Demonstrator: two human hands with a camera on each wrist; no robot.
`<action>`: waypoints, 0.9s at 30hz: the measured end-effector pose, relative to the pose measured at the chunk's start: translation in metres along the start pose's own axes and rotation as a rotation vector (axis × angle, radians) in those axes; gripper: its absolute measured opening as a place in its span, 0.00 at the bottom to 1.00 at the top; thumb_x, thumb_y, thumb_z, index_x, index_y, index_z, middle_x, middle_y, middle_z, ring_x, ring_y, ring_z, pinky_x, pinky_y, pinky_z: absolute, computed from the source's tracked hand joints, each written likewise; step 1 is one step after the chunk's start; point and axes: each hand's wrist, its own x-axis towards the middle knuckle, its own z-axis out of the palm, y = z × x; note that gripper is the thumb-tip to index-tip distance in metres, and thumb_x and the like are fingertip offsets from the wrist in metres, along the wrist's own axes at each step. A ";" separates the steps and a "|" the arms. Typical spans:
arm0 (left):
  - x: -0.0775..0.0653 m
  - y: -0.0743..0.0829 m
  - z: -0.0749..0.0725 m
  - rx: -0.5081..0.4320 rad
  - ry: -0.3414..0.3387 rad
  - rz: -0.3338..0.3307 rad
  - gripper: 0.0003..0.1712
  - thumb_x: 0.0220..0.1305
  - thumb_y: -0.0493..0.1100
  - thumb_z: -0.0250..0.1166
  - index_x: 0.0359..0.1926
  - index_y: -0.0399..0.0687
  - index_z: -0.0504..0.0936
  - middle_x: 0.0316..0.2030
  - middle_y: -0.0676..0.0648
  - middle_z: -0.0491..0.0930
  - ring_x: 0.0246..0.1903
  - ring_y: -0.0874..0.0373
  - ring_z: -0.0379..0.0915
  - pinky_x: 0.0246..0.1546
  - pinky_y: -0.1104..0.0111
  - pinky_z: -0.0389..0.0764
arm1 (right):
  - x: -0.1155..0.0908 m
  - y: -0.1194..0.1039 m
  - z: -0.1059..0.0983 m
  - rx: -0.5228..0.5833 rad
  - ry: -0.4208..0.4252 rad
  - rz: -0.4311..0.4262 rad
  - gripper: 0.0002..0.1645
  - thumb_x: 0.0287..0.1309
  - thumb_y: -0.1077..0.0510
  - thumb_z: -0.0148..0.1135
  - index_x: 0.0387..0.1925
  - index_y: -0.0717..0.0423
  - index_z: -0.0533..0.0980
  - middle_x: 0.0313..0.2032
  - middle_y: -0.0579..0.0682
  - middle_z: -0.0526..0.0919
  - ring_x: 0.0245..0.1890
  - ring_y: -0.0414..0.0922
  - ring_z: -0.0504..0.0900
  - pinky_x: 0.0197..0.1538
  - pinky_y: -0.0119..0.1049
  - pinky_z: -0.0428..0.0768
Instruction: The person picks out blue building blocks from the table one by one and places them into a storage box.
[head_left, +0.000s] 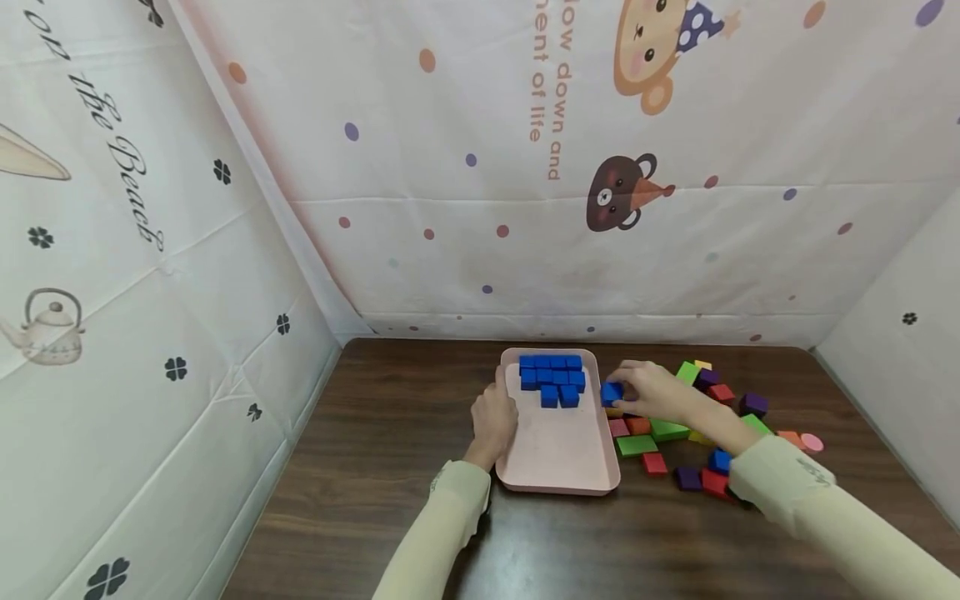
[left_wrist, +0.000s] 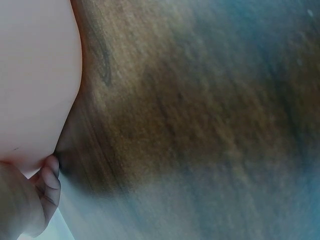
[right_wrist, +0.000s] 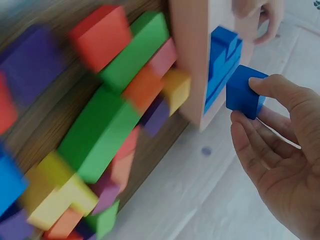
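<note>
A pale pink tray (head_left: pixel 557 462) lies on the dark wooden table, its long side pointing away from me. Several blue cubes (head_left: pixel 560 378) stand in rows against its far end, with two in the nearest row. My left hand (head_left: pixel 494 419) grips the tray's left rim; in the left wrist view its curled fingers (left_wrist: pixel 51 172) show at the tray's edge. Between thumb and fingertips, my right hand (head_left: pixel 654 390) pinches another blue cube (right_wrist: pixel 242 91), held up beside the tray's right wall in the head view.
Right of the tray lies a loose spread of coloured blocks, among them a green block (head_left: pixel 637 446), a red block (head_left: pixel 654 464), a purple block (head_left: pixel 687 478) and a blue block (head_left: pixel 720 461). Printed cloth (head_left: pixel 450 267) hangs behind the table and along both sides.
</note>
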 end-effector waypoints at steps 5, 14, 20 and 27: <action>0.000 0.000 -0.001 0.021 -0.010 -0.018 0.34 0.68 0.37 0.63 0.72 0.46 0.64 0.19 0.49 0.71 0.13 0.60 0.65 0.15 0.69 0.68 | 0.031 -0.012 0.020 0.014 -0.028 0.007 0.18 0.55 0.62 0.74 0.45 0.69 0.83 0.41 0.61 0.84 0.32 0.46 0.84 0.36 0.36 0.86; -0.004 0.001 -0.002 0.050 0.043 -0.001 0.33 0.65 0.37 0.66 0.70 0.45 0.67 0.23 0.45 0.78 0.17 0.55 0.75 0.20 0.63 0.78 | 0.055 -0.023 0.048 0.010 -0.141 0.032 0.17 0.54 0.63 0.75 0.46 0.66 0.84 0.43 0.58 0.86 0.38 0.45 0.81 0.42 0.40 0.85; -0.004 0.001 -0.004 0.041 0.045 -0.003 0.33 0.65 0.37 0.66 0.70 0.45 0.67 0.23 0.45 0.78 0.17 0.55 0.74 0.20 0.63 0.78 | 0.063 -0.031 0.060 -0.056 -0.195 0.050 0.16 0.56 0.57 0.75 0.45 0.61 0.85 0.44 0.56 0.88 0.39 0.44 0.83 0.48 0.46 0.86; -0.003 0.001 -0.004 0.030 0.033 0.000 0.32 0.66 0.38 0.66 0.70 0.45 0.67 0.24 0.45 0.79 0.19 0.54 0.76 0.21 0.62 0.80 | 0.067 -0.038 0.064 -0.136 -0.192 0.051 0.16 0.54 0.55 0.77 0.42 0.58 0.85 0.41 0.54 0.88 0.38 0.45 0.84 0.48 0.47 0.87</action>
